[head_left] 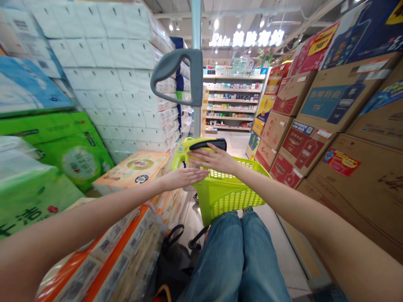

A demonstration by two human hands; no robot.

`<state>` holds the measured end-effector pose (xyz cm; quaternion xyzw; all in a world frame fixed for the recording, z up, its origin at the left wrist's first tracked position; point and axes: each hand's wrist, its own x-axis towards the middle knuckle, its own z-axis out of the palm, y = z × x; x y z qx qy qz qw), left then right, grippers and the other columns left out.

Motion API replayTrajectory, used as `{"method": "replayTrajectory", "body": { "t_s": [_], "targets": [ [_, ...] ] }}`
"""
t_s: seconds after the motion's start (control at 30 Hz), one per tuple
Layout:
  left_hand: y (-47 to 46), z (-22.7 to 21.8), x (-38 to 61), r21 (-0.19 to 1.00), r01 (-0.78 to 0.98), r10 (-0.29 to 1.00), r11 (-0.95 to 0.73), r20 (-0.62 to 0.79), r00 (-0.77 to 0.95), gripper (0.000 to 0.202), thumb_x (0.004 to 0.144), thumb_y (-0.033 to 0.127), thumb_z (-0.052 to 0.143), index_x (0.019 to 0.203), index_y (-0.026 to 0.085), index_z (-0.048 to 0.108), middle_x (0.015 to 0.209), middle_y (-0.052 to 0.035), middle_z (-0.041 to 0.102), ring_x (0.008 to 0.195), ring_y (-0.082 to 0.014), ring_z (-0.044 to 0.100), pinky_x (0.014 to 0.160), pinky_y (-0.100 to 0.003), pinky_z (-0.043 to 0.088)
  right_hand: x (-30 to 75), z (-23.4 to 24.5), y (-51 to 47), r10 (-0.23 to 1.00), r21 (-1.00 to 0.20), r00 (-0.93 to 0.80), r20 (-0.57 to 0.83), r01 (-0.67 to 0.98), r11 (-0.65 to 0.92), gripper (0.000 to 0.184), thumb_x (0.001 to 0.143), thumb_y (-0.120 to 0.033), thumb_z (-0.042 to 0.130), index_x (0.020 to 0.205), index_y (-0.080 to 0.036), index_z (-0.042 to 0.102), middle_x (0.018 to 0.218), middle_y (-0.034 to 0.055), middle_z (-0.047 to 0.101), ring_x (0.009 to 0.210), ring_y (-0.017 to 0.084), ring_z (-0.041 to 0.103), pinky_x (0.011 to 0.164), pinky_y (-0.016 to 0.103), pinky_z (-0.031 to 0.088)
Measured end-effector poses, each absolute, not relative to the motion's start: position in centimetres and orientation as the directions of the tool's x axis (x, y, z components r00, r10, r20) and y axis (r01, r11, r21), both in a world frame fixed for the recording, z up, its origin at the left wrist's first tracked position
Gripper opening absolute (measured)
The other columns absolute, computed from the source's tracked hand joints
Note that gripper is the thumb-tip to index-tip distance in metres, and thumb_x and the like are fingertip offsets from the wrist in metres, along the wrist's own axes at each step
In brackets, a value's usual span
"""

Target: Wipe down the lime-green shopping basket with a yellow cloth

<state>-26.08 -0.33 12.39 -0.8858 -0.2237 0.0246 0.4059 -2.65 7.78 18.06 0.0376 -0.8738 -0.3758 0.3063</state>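
Shopping basket (233, 197) at 12 o'clock, lime green | right hand (214, 159) open, spread wide across its top | left hand (184, 178) flat, open, just beside | tissue packs (110, 84) at 10 o'clock | cartons (333, 105) at 2 o'clock

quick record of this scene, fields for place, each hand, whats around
place: store aisle, stocked shelves ahead
left hand: flat, palm down, holding nothing, fingertips beside the lime-green basket
right hand: on a flat black object at the basket's front
around: wrapped tissue packs on the left, cardboard cartons on the right, jeans below
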Motion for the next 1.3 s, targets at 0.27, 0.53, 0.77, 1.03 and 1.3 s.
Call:
{"method": "replayTrajectory", "body": {
  "t_s": [0.27,0.53,0.77,1.03,1.3],
  "targets": [
    [-0.9,13.1,-25.8,-0.698,0.394,0.449,-0.598,0.116,0.886,0.065,0.093,-0.002,0.029,0.153,0.022,0.029,0.160,0.0041,0.029,0.148,-0.0048,0.021,0.124,-0.023,0.022,-2.9,25.1,9.2,-0.266,0.646,-0.799,0.540,0.190,0.739,0.070,0.096,-0.009,0.041,0.155,-0.039,0.018,0.160,-0.0057,0.034,0.146,0.014,0.033,0.126,0.049,0.015],
    [-0.9,13.3,-25.6,-0.703,0.384,0.463,-0.599,0.087,0.882,0.061,0.095,0.001,0.030,0.152,0.020,0.033,0.161,0.0018,0.028,0.148,-0.0073,0.022,0.124,-0.024,0.022,-4.1,22.1,8.7,-0.242,0.539,-0.719,0.652,0.215,0.815,0.065,0.098,-0.011,0.039,0.155,-0.036,0.021,0.159,-0.0009,0.036,0.146,0.019,0.034,0.125,0.052,0.015],
    [-0.7,13.0,-25.7,-0.690,0.404,0.519,-0.601,0.048,0.853,0.060,0.093,-0.001,0.029,0.150,0.019,0.038,0.158,0.0000,0.033,0.147,-0.0094,0.028,0.122,-0.026,0.027,-2.3,18.1,8.4,-0.331,0.669,-0.845,0.420,0.042,0.742,0.059,0.098,-0.013,0.045,0.152,-0.033,0.031,0.155,-0.0037,0.043,0.142,0.011,0.041,0.126,0.041,0.017],
    [-1.0,13.5,-25.7,-0.722,0.374,0.470,-0.582,0.077,0.879,0.059,0.096,0.001,0.026,0.152,0.019,0.032,0.162,0.0025,0.025,0.149,-0.0067,0.019,0.124,-0.023,0.021,-3.7,26.7,8.9,-0.257,0.586,-0.730,0.633,0.236,0.775,0.066,0.099,-0.010,0.038,0.155,-0.038,0.019,0.159,-0.0037,0.036,0.147,0.017,0.034,0.125,0.052,0.013],
    [-0.3,12.2,-26.3,-0.715,0.412,0.458,-0.565,0.144,0.877,0.063,0.094,0.007,0.041,0.154,0.025,0.028,0.156,-0.0007,0.040,0.143,-0.0075,0.036,0.114,-0.021,0.036,-2.5,15.9,8.0,-0.340,0.700,-0.797,0.499,0.140,0.700,0.055,0.096,-0.014,0.048,0.149,-0.029,0.039,0.152,0.0003,0.047,0.139,0.014,0.046,0.126,0.042,0.016]
  ]
}}
